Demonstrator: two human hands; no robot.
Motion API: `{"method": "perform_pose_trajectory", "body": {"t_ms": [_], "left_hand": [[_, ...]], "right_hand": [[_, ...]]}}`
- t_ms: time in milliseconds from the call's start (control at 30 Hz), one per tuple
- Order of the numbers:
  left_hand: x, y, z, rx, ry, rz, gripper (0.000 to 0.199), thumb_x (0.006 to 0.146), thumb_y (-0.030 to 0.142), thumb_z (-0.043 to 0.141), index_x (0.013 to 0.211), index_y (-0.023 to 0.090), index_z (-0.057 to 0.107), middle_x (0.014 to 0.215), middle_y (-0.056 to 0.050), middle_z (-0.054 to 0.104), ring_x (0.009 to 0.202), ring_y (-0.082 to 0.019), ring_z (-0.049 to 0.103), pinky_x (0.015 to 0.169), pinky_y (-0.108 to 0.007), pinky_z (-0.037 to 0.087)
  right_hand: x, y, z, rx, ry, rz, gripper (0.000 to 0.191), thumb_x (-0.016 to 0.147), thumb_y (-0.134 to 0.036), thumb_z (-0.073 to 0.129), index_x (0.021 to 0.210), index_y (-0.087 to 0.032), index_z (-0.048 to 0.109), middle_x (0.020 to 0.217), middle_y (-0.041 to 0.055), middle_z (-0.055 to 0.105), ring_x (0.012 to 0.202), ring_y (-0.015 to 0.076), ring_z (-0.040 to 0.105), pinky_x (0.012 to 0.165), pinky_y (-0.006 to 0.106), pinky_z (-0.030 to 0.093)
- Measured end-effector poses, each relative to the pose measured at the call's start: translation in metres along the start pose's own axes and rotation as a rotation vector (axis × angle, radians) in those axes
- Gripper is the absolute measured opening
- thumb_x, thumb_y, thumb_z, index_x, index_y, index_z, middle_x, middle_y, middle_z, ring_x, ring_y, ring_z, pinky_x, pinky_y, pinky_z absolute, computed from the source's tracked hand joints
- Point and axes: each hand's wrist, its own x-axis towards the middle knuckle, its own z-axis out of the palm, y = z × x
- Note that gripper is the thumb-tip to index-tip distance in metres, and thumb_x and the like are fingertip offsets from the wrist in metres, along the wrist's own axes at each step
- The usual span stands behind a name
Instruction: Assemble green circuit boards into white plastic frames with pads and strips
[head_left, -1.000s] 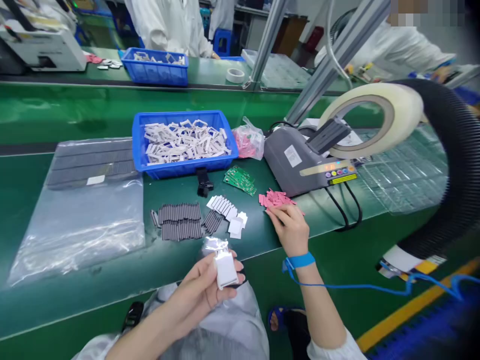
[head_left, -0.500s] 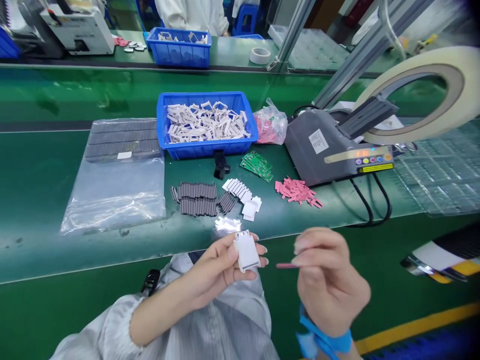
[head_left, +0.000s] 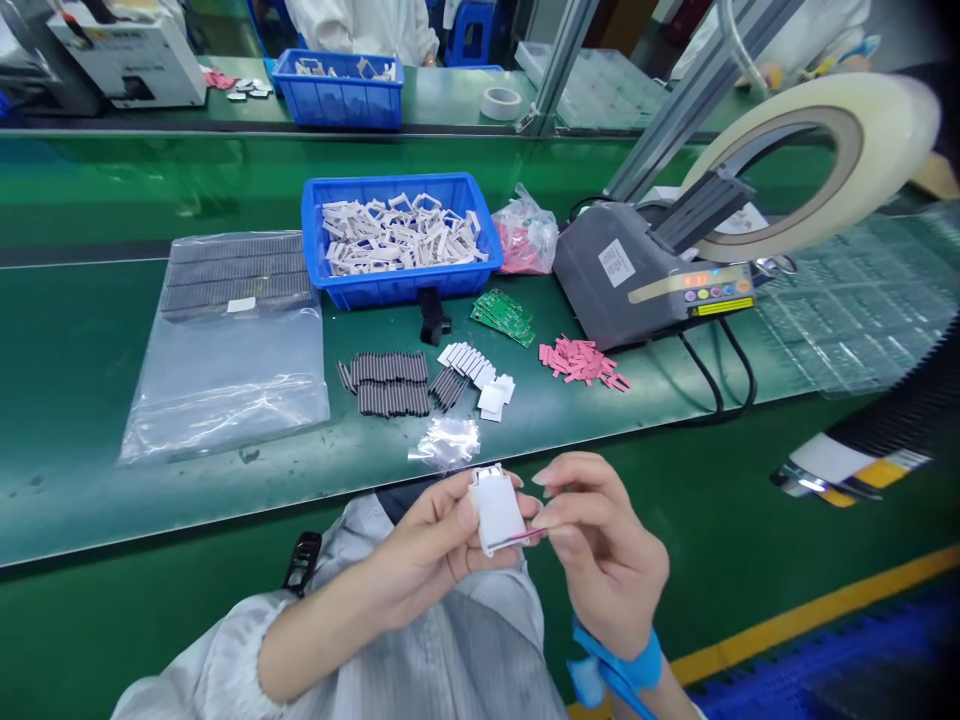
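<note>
My left hand (head_left: 442,535) grips a small white rectangular plastic part (head_left: 498,508) with its broad face up, in front of the bench edge. Between thumb and fingers, my right hand (head_left: 600,535) pinches a thin pink strip (head_left: 519,538). The strip lies across the lower edge of the white part; whether it is seated there I cannot tell. A blue band (head_left: 619,665) circles my right wrist. Nearest on the bench are a clear plastic film piece (head_left: 448,443), rows of dark strips (head_left: 391,384), white square pieces (head_left: 495,397) and a heap of pink strips (head_left: 581,361).
A blue bin (head_left: 405,290) of white frames stands behind the strips, beside green circuit boards (head_left: 504,317). A tape dispenser (head_left: 622,290) with a large roll is at right. A plastic bag (head_left: 232,380) lies left. A black hose (head_left: 885,410) hangs at right. A co-worker sits opposite.
My right hand has moved left with the pink strip, bringing it onto the lower edge of the white part. My left hand still grips the part. The view has shifted slightly.
</note>
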Motion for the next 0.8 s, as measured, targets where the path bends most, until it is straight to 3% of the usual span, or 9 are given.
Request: {"method": "perform_pose_trajectory", "body": {"t_ms": [167,300,500,800], "left_hand": [[-0.005,-0.003,0.0,-0.008,0.037,-0.01,0.025,0.075,0.029,0.072,0.099,0.021,0.072,0.094,0.0,0.077,0.081,-0.009,0.071,0.07,-0.013,0.057],[-0.007,-0.004,0.0,-0.013,0.058,-0.005,0.025,0.072,0.027,0.075,0.095,0.019,0.072,0.089,0.0,0.076,0.076,-0.008,0.07,0.07,-0.013,0.056],[-0.006,-0.007,-0.001,0.003,-0.009,-0.013,0.028,0.073,0.029,0.074,0.099,0.018,0.071,0.085,-0.001,0.075,0.077,-0.009,0.07,0.068,-0.012,0.054],[-0.006,-0.01,-0.002,-0.012,-0.051,-0.021,0.033,0.072,0.032,0.076,0.099,0.016,0.07,0.087,-0.002,0.075,0.068,-0.007,0.068,0.064,-0.013,0.053]], "right_hand": [[-0.005,0.002,0.0,-0.083,0.001,-0.113,0.011,0.089,-0.018,0.052,0.09,-0.022,0.062,0.097,0.0051,0.061,0.088,0.0192,0.055,0.067,0.035,0.048],[-0.006,0.001,-0.006,-0.269,-0.025,-0.286,0.014,0.086,-0.013,0.055,0.094,-0.021,0.063,0.103,0.0059,0.063,0.089,0.0204,0.055,0.067,0.037,0.05],[-0.005,-0.002,-0.018,-0.471,-0.053,-0.48,0.013,0.08,-0.013,0.061,0.089,-0.02,0.067,0.093,0.0052,0.067,0.087,0.0196,0.056,0.063,0.032,0.052],[-0.007,-0.008,-0.022,-0.554,-0.083,-0.509,0.013,0.079,-0.015,0.064,0.087,-0.024,0.067,0.081,0.0011,0.068,0.078,0.0167,0.056,0.06,0.029,0.053]]}}
